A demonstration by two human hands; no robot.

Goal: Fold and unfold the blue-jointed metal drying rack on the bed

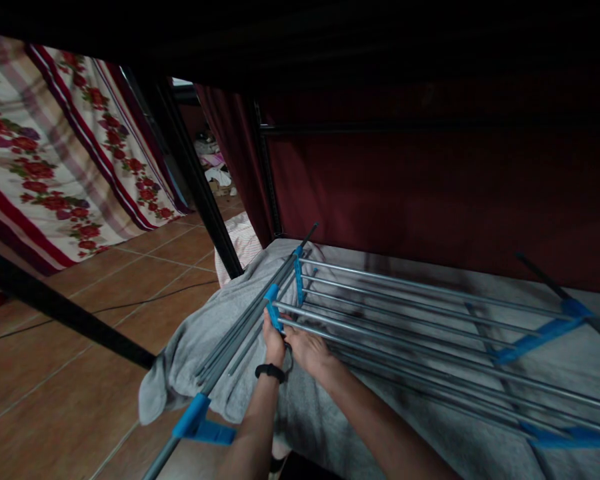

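A clothes drying rack of grey metal rods (410, 327) with blue plastic joints lies across a grey blanket. My left hand (273, 342) is closed on a blue plastic joint (274, 308) at the rack's near left end; a dark band circles that wrist. Right beside it, my right hand (305, 347) is curled around the lower part of the same joint, under the rod ends, its fingertips partly hidden. Another blue joint (299, 277) sits just beyond. To the left, several loose grey rods (235, 333) lie side by side, and a blue bracket (200, 423) is on a pole at the lower left.
The grey blanket (180, 347) covers a low surface inside a dark metal frame (200, 173). A dark red curtain (430, 200) hangs behind. At left are a floral cloth (80, 153), a tiled floor (55, 387) and a cable (130, 305). Blue brackets (540, 340) hold the rack's right end.
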